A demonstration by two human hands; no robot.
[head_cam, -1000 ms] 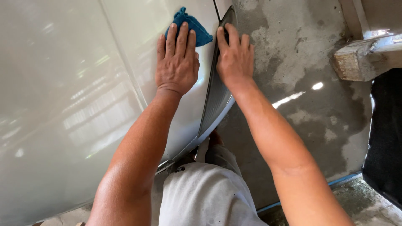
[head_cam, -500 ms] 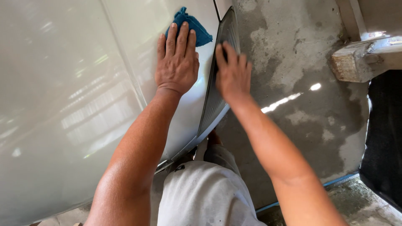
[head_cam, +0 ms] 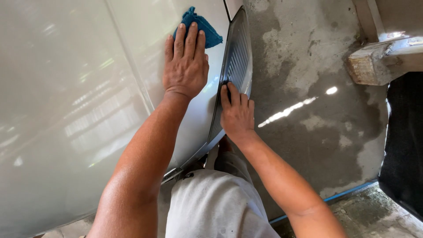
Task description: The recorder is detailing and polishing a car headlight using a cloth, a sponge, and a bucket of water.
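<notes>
My left hand [head_cam: 186,66] lies flat with fingers together on a blue cloth [head_cam: 199,27], pressing it against the glossy white car body panel [head_cam: 79,110]. Only the cloth's upper part shows past my fingertips. My right hand [head_cam: 237,112] rests on the dark ribbed trim strip [head_cam: 238,61] that runs along the panel's right edge, fingertips curled on the strip's inner edge. It holds nothing.
A rough grey concrete floor [head_cam: 308,88] lies to the right. A wooden beam end [head_cam: 374,61] sticks in at the upper right, a black mat [head_cam: 405,145] sits at the far right edge. My grey shorts [head_cam: 211,207] fill the bottom centre.
My right hand has slid down the dark trim strip toward me. My left hand and the blue cloth have stayed in place on the panel.
</notes>
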